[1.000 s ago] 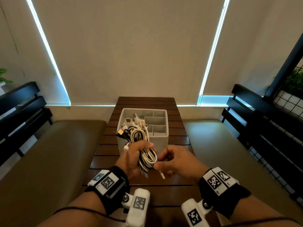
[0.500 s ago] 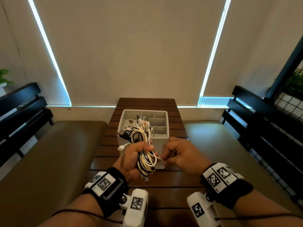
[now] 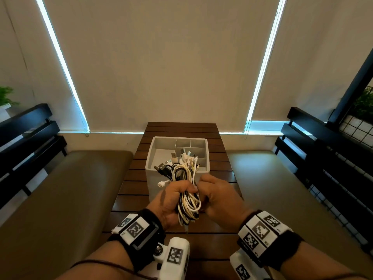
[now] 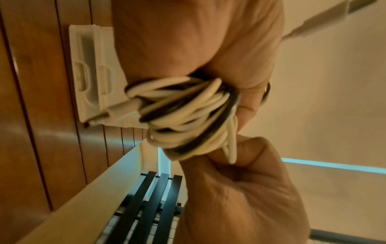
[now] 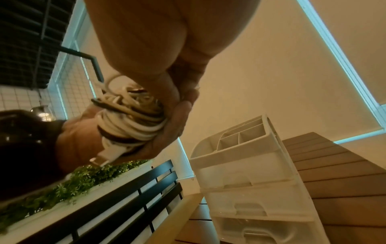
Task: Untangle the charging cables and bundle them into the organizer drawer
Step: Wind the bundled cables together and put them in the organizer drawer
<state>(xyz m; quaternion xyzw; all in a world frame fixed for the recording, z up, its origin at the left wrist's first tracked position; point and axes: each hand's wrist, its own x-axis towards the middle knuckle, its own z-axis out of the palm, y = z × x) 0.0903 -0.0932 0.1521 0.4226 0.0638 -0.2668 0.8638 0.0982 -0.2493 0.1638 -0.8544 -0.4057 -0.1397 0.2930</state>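
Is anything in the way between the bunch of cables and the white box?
Nothing visible. The left hand grips the cable bundle just in front of the white box, whose top is open. The right hand pinches a loop at the bundle's side, not between them.

No words, numbers or brand names can be read. The wrist bands (image 3: 135, 229), behind the fingers (image 3: 181, 187), show only black-and-white square patterns.

The left hand (image 3: 170, 203) gripped a bundle of white and black cables (image 3: 188, 207); the right hand (image 3: 221, 201) pinched it just beside, a white organizer (image 3: 150, 174) standing just beyond both.
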